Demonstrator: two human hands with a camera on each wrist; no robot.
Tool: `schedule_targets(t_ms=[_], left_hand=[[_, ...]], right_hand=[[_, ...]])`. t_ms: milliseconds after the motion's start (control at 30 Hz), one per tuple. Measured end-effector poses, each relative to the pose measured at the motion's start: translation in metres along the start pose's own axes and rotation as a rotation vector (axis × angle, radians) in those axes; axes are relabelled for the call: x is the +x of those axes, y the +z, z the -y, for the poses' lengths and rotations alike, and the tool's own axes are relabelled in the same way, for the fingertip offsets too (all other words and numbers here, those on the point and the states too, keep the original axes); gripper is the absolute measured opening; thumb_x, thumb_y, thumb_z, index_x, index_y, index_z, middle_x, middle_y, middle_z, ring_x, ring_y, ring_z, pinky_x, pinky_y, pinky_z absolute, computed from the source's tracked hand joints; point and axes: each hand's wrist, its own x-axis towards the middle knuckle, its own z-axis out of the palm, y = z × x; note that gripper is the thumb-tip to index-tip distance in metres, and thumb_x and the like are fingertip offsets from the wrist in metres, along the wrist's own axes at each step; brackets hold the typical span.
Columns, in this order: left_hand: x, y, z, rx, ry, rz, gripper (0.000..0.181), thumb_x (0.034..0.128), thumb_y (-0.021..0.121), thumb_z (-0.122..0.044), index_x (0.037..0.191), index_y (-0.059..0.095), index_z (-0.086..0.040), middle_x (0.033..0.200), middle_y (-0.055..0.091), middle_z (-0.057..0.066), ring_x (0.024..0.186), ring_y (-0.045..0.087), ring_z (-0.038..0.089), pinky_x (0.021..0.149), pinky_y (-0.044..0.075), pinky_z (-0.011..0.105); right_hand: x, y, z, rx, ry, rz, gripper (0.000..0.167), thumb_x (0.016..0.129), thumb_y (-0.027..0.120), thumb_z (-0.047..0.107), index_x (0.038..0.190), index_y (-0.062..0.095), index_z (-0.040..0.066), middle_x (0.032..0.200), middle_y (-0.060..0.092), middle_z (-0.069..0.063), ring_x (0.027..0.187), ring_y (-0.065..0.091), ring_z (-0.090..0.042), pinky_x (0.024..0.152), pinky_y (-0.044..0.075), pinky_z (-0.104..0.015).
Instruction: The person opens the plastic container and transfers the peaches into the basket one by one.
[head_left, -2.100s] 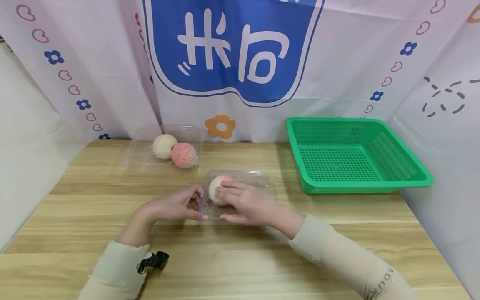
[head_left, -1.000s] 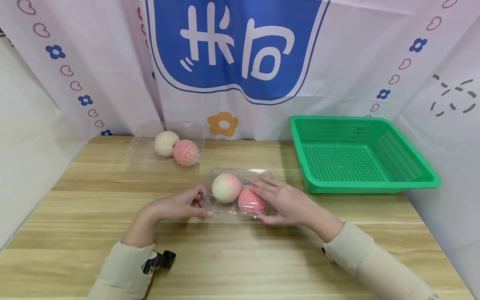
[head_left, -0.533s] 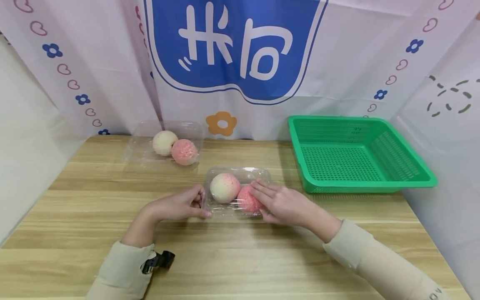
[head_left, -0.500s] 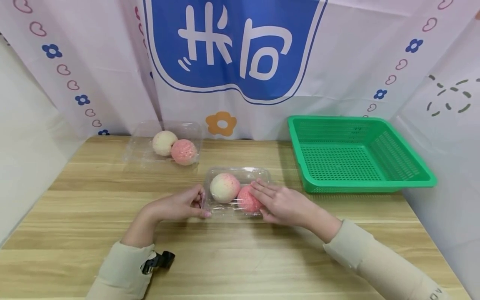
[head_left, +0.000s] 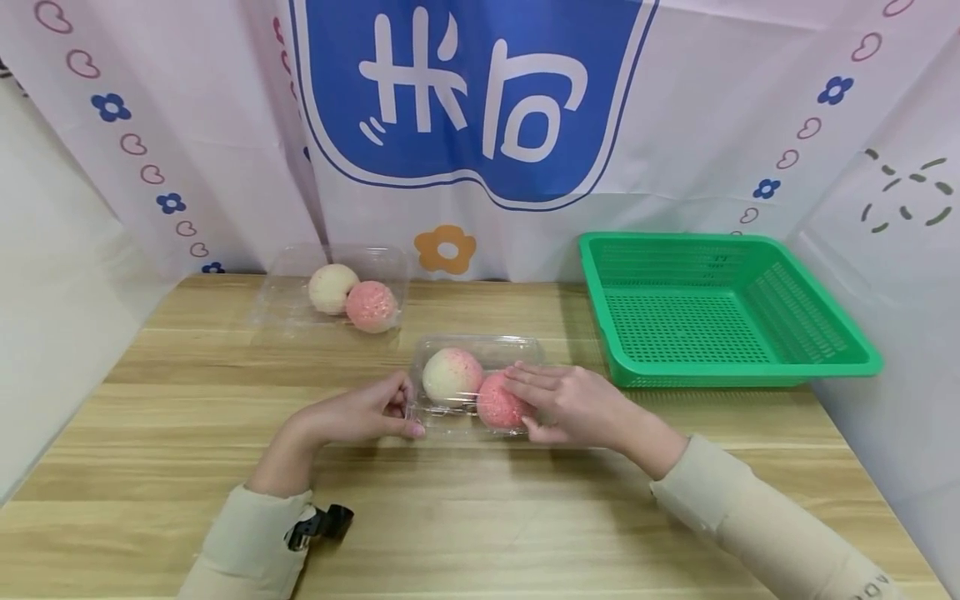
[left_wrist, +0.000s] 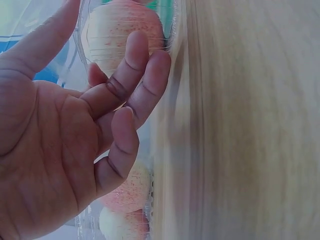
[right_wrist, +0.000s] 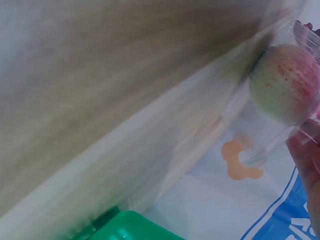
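Observation:
In the head view, a clear plastic box (head_left: 450, 422) sits mid-table with two balls in it. The left ball (head_left: 452, 377) is half cream, half speckled pink; the right one is a pink ball (head_left: 501, 402). My left hand (head_left: 360, 412) holds the box's left end, thumb at the near corner and fingers curled behind. My right hand (head_left: 573, 408) reaches in from the right, its fingers and thumb around the pink ball. In the left wrist view, the left hand's fingers (left_wrist: 132, 55) bend beside the box. The right hand (right_wrist: 307, 150) shows only at the right wrist view's edge.
Back left, another clear plastic box (head_left: 288, 287) holds a cream ball (head_left: 332, 288) and a pink ball (head_left: 372, 307). A green basket (head_left: 611, 333) stands at the back right of the wooden table (head_left: 480, 517). A printed curtain (head_left: 517, 225) hangs behind.
My right hand has gone from the cream-and-pink ball rightward to the pink ball, and its fingers stay on that. My left hand remains at the box's left end.

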Motion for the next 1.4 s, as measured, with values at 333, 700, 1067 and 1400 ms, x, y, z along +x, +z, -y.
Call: schedule_targets(t_ms=[333,700,1067,1400], left_hand=[[0.000,-0.002,0.001,-0.024,0.015,0.018,0.037,0.0949,0.068,-0.020,0.103,0.038,0.000,0.087,0.050,0.006,0.079,0.047,0.018,0.065,0.041,0.023],[0.004,-0.004,0.008,-0.045,0.026,0.025,0.035,0.0964,0.066,-0.019,0.106,0.039,0.000,0.086,0.052,0.004,0.079,0.049,0.016,0.068,0.043,0.023],[0.004,-0.005,0.008,-0.059,0.061,0.029,0.033,0.0954,0.066,-0.013,0.108,0.040,0.004,0.089,0.059,0.006,0.079,0.054,0.014,0.070,0.046,0.023],[0.007,-0.008,0.010,-0.136,0.046,0.035,0.034,0.0928,0.068,-0.008,0.110,0.043,0.008,0.087,0.062,0.005,0.076,0.060,0.016,0.067,0.049,0.023]], right_hand=[[0.004,-0.013,-0.005,0.153,0.054,0.011,0.048,0.079,0.073,0.021,0.123,0.067,0.003,0.124,0.070,-0.014,0.116,0.067,-0.026,0.084,0.060,-0.036],[0.005,-0.013,-0.013,0.325,0.130,-0.051,0.046,0.083,0.075,0.015,0.127,0.064,0.002,0.126,0.068,-0.014,0.118,0.065,-0.030,0.097,0.055,-0.045],[0.015,-0.023,-0.011,0.524,0.424,-0.075,0.042,0.089,0.071,0.010,0.130,0.063,0.004,0.131,0.066,-0.011,0.122,0.063,-0.029,0.099,0.053,-0.046],[0.032,-0.026,-0.017,0.753,0.744,-0.197,0.035,0.099,0.061,0.015,0.132,0.062,0.005,0.134,0.065,-0.009,0.122,0.062,-0.027,0.101,0.052,-0.046]])
